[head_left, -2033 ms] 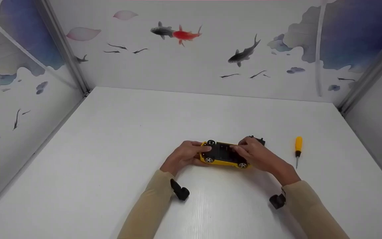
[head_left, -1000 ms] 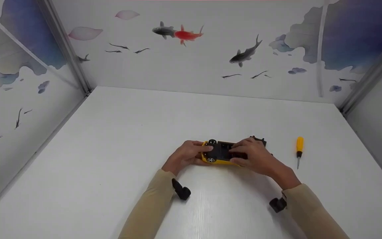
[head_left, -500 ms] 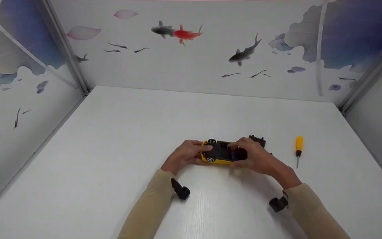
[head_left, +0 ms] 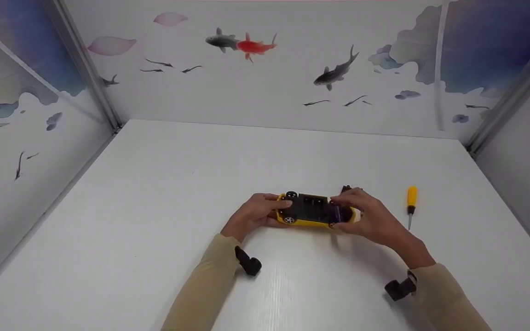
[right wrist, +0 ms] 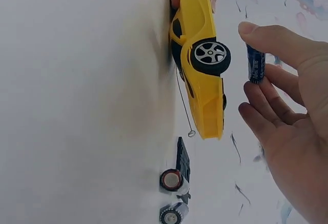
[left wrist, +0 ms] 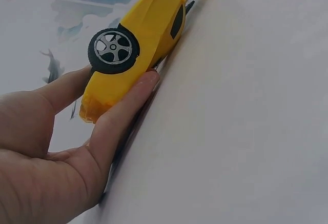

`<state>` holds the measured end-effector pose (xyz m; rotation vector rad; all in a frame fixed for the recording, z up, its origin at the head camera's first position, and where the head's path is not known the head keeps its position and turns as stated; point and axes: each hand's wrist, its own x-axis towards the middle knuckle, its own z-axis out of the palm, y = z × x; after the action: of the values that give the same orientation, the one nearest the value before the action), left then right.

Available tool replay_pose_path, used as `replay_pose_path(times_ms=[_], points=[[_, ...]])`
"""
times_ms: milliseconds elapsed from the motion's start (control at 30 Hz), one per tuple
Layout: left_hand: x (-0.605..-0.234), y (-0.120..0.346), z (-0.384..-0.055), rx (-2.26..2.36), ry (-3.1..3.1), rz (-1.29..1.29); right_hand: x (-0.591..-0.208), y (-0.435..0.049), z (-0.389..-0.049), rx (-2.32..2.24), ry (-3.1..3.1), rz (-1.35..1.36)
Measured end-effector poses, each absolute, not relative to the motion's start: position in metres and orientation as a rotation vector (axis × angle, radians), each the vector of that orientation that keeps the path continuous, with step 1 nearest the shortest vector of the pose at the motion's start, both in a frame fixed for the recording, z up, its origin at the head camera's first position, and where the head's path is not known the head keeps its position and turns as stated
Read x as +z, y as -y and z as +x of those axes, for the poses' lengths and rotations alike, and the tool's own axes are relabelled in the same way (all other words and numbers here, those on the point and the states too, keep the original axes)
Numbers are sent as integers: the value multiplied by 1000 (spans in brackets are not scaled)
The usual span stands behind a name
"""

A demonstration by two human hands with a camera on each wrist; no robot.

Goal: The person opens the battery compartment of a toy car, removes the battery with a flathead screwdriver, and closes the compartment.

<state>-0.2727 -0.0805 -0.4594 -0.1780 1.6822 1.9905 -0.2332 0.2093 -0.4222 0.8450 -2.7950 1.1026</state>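
Note:
A yellow toy car [head_left: 308,223] is upside down, its black underside [head_left: 313,209] and wheels facing up. My left hand [head_left: 262,209] grips one end, thumb on the underside and fingers beneath the body [left wrist: 148,24]. Above the car's other end, my right hand [head_left: 368,216] pinches a small blue battery [right wrist: 256,64] between thumb and fingertips. In the right wrist view the battery is apart from the car, level with a wheel [right wrist: 210,55]. An uncovered recess [head_left: 315,202] shows in the underside.
A black plastic cover [right wrist: 183,157] lies on the white table [head_left: 200,161] beyond my right hand, with two batteries [right wrist: 171,180] beside it. To the right lies a yellow-handled screwdriver [head_left: 411,197]. A thin looped wire [right wrist: 191,133] hangs by the car. Printed walls enclose the table.
My right hand went from working over the car's underside to pinching the battery, then moved right and off the recess. My left hand has kept its grip on the car.

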Motion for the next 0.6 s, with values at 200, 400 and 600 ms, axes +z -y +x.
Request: replay_pose_path(times_ms=[200, 400, 600], points=[[-461, 80, -272, 1990, -1693, -170, -425, -224, -231, 1122, 2788, 774], [-461, 80, -272, 1984, -1706, -190, -419, -240, -233, 1254, 2779, 651], [-460, 79, -273, 1983, -1709, -183, -412, -259, -235, 1208, 2775, 605]])
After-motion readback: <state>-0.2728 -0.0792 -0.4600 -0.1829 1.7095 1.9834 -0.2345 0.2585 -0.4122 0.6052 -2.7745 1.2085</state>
